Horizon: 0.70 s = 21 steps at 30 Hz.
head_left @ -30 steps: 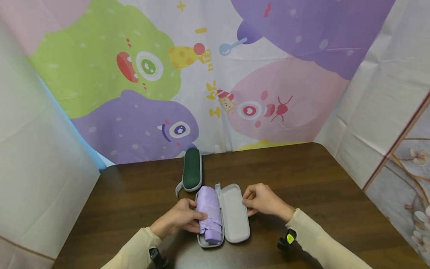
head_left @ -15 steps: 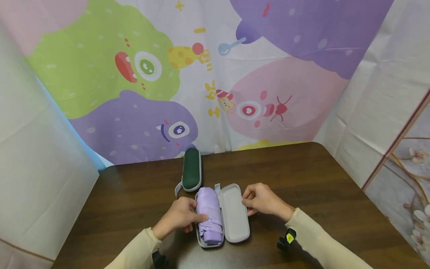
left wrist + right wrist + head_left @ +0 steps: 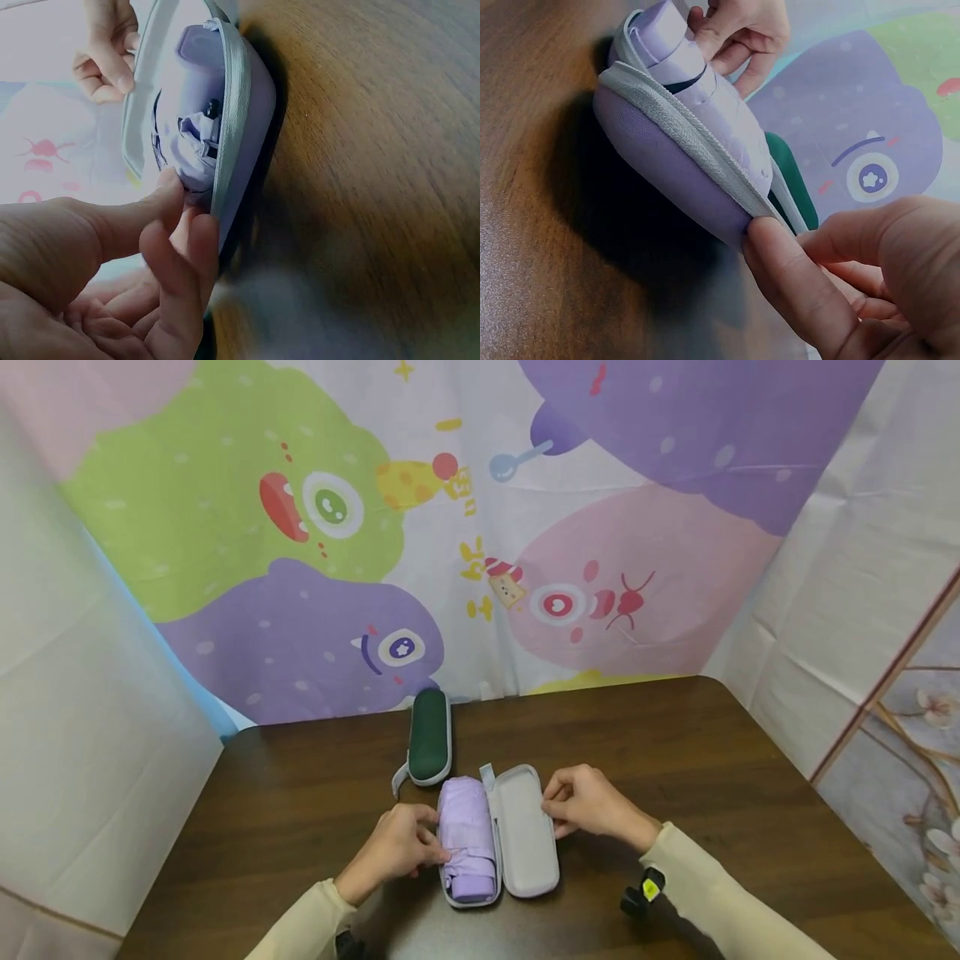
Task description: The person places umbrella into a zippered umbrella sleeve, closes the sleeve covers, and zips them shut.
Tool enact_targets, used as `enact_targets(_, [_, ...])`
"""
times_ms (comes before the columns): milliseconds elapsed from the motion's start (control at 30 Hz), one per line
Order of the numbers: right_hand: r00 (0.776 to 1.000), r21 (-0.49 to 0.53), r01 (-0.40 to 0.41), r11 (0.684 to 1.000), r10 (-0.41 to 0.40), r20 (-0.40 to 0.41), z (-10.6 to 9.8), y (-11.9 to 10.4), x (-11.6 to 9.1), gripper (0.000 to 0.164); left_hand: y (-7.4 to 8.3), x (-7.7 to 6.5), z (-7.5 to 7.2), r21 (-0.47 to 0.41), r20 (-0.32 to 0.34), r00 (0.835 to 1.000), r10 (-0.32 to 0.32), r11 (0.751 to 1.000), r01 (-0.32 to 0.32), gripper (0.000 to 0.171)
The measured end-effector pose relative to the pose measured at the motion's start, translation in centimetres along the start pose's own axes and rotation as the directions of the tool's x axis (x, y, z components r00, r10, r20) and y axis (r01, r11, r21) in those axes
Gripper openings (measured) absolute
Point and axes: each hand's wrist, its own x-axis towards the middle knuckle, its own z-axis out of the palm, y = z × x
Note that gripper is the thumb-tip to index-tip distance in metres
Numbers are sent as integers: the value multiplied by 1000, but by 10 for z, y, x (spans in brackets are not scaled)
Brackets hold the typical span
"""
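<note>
A folded purple umbrella (image 3: 467, 827) lies in one half of an unzipped umbrella case, lilac outside with a pale grey zip edge. The case lid (image 3: 528, 839) is spread out to the right, its light grey lining facing up. My left hand (image 3: 397, 845) grips the left rim of the case, the thumb at the umbrella's side and the fingers outside. Between thumb and fingers, my right hand (image 3: 592, 803) pinches the lid's outer edge; the right wrist view shows this zip edge (image 3: 697, 146) close up. Parts of the umbrella's left side are hidden by the left thumb.
Behind the open case lies a closed dark green case (image 3: 430, 735) with a grey zip and strap. The brown wooden table (image 3: 637, 735) ends at a cartoon-printed cloth (image 3: 480, 527). White cloth panels hang on both sides.
My left thumb has drawn back left from the top of the umbrella to the case's rim. The right hand keeps its pinch on the lid, almost unmoved.
</note>
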Motion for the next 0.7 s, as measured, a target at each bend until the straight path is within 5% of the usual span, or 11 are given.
enact_targets(467, [993,-39,67,997,-70,-90,-4,5,-2,11,-10,4,16,0,-134,986,101,995,-102,63])
enact_targets(700, [992,31,92,995,-89,-90,-3,6,-7,18,-11,3,19,-15,-150,981,127,991,-130,52])
